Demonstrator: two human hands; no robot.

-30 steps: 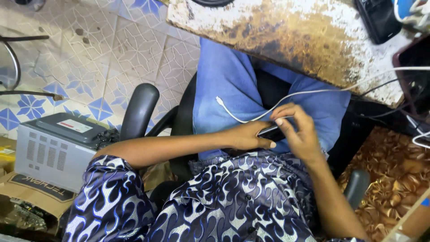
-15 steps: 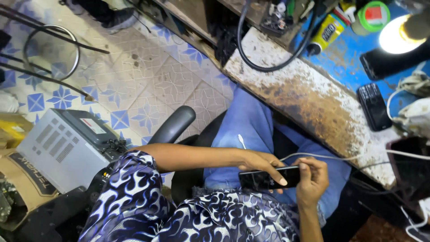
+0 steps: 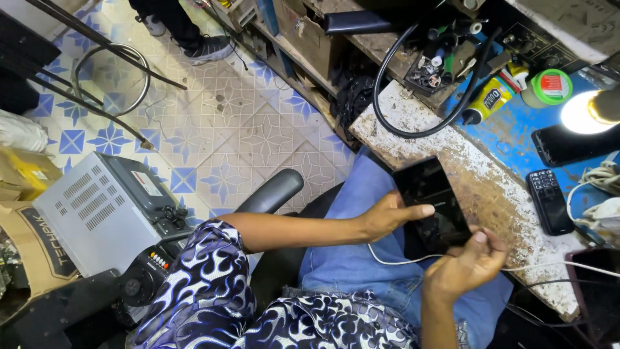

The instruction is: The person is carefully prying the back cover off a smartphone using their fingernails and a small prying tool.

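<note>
At centre right, the left hand (image 3: 387, 216) clamps the black tablet (image 3: 431, 203), its long axis upright, while the right hand (image 3: 466, 266) pinches the white cable (image 3: 400, 260) at its lower end.

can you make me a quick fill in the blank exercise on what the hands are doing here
1. Both hands hold a black ____ with a dark screen.
2. The left hand grips its side, while the right hand is at its lower end, where a ____ cable runs.
3. On the blue part of the bench, a small black ____ with a keypad lies to the right.

Missing words: smartphone; white; phone
</note>
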